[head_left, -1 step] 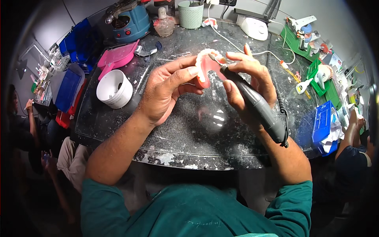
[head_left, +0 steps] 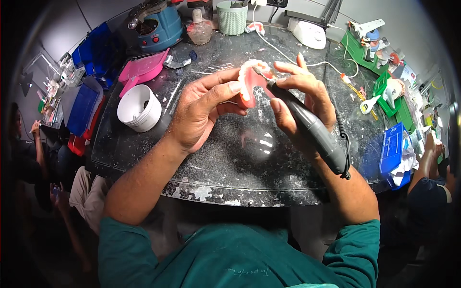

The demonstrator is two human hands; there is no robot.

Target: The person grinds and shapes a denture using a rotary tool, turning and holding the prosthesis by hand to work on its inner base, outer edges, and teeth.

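Above the middle of the table I hold a denture (head_left: 248, 91), a pink horseshoe-shaped base with a row of pale teeth along its outer edge. My left hand (head_left: 201, 103) pinches one side of it between thumb and fingers. My right hand (head_left: 307, 93) grips a dark grey rotary handpiece (head_left: 314, 127), slanting up to the left. Its metal bur (head_left: 259, 71) is at the inner side of the denture's front arch; whether it touches cannot be made out. A coiled black cord (head_left: 343, 132) hangs beside the handpiece. Fine dust covers my left hand.
A white tub (head_left: 139, 108) and a pink dustpan (head_left: 144, 68) stand left of my left hand. A blue machine (head_left: 158, 29), a glass bottle (head_left: 199, 31) and a pale green basket (head_left: 232, 18) line the back. Blue bin (head_left: 391, 149) and green trays (head_left: 382, 93) are right. Other people work at both sides.
The handpiece and its bur have shifted very slightly to the left along the denture. My left hand and the denture look almost unmoved.
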